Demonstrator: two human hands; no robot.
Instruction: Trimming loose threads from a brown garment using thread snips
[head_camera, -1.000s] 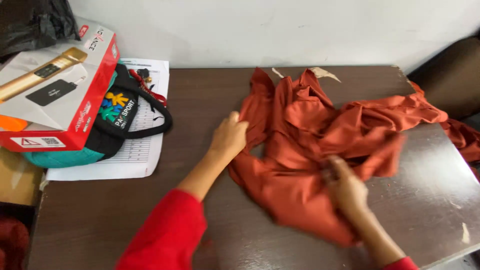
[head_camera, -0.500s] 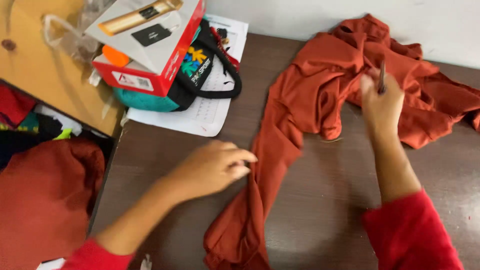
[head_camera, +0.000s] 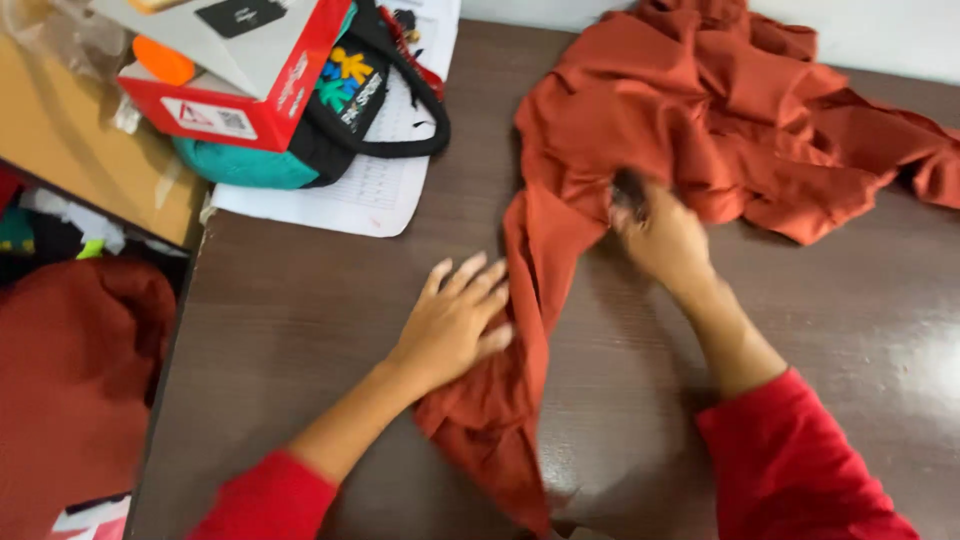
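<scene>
Left hand (head_camera: 455, 320) spread flat, fingers open, pressing on the narrow strip of the rust-orange garment (head_camera: 700, 130) near the middle of the dark wooden tabletop (head_camera: 300, 330). Right hand (head_camera: 665, 240) closed, pinching a fold of the same cloth where the strip widens into the crumpled bulk; something dark at the fingertips, too blurred to identify. Bulk of the garment heaped toward the far right corner, one narrow end trailing down past the left hand to the near edge. Likely trouble: with only a flat palm holding it, smooth fabric on a glossy top probably slipping if pulled from the other end, so creases bunching instead of flattening. Trailing end lying at the near edge, possibly sliding off and dragging more cloth after it. Heaped folds at the far right quite tangled, so a tug there perhaps twisting the strip rather than straightening it. Toward the far left corner, a red and white box (head_camera: 235, 70) stacked on a black and teal bag (head_camera: 330, 120) over printed paper sheets (head_camera: 370, 180); a sweeping arm or flung cloth perhaps catching the bag handle or shifting the paper.
</scene>
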